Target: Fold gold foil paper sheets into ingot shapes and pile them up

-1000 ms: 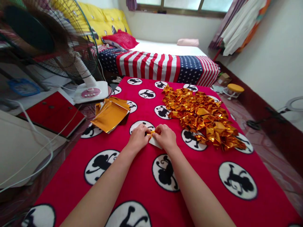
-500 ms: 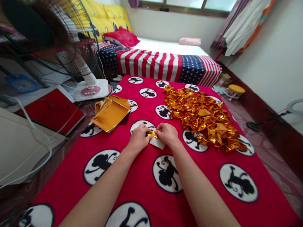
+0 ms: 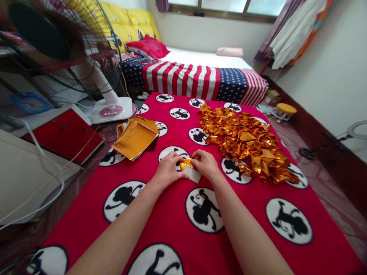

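Note:
A small sheet of gold foil paper (image 3: 194, 175), partly folded, lies on the red cloth (image 3: 172, 214) between my hands. Its far edge shows folded gold, while the near part shows a pale back. My left hand (image 3: 169, 168) grips the left side, thumb along the pale part. At the upper right of the sheet, my right hand (image 3: 205, 164) pinches the gold fold between thumb and fingers. To the left rests a stack of flat gold foil sheets (image 3: 136, 139). On the right spreads a pile of folded gold foil pieces (image 3: 243, 137).
An electric fan (image 3: 111, 109) stands left of the cloth-covered surface, its blades blurred. Beyond the far edge is a bed (image 3: 183, 80) with a flag-patterned cover. A yellow-topped stool (image 3: 286, 108) and a ring light (image 3: 357, 129) are at the right.
My left thumb has moved nearer, onto the pale part of the paper. The gold fold between my fingers shows more, and my right hand has shifted slightly right.

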`<state>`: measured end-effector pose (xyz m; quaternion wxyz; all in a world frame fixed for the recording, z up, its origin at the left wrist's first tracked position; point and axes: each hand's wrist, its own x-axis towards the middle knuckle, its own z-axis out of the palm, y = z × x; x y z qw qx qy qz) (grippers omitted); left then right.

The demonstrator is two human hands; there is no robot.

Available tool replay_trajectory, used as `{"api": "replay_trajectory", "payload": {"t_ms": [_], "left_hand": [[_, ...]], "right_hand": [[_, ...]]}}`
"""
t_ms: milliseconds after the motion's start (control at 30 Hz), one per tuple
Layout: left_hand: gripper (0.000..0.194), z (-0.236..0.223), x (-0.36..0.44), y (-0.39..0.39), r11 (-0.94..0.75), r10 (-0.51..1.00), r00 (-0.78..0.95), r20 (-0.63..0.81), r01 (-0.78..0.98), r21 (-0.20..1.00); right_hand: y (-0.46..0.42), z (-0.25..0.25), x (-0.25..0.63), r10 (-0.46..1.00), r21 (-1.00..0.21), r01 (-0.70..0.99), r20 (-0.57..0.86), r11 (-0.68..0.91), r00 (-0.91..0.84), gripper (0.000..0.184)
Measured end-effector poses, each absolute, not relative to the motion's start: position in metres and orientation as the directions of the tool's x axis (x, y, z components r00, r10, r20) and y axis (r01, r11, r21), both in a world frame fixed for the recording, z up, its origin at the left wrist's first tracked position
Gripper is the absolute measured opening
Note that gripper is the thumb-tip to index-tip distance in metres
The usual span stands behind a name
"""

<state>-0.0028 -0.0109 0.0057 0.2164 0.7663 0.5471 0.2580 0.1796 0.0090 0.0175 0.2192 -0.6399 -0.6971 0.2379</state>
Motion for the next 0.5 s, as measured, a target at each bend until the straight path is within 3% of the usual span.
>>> {"api": "replay_trajectory", "payload": {"t_ms": [167,233,400,500], "left_hand": [[0.015,0.006,-0.002,-0.012,-0.287,0.957,0.233,0.172,0.691,0.664],[0.012,0.003,0.001,-0.013,-0.281,0.960,0.213,0.184,0.712,0.643],[0.017,0.000,0.003,-0.012,-0.282,0.959,0.209,0.191,0.736,0.615],[0.017,0.009,-0.001,-0.002,-0.322,0.947,0.262,0.187,0.778,0.540]], "right_hand": [[-0.010,0.010,0.196,0.984,-0.583,0.808,0.177,0.082,0.027,0.007],[-0.019,0.010,0.201,0.977,-0.562,0.823,0.209,0.080,0.047,0.007],[-0.036,0.013,0.205,0.988,-0.577,0.816,0.136,0.025,0.067,0.010],[-0.041,0.016,0.204,0.996,-0.589,0.808,0.051,-0.033,0.078,0.010]]}}
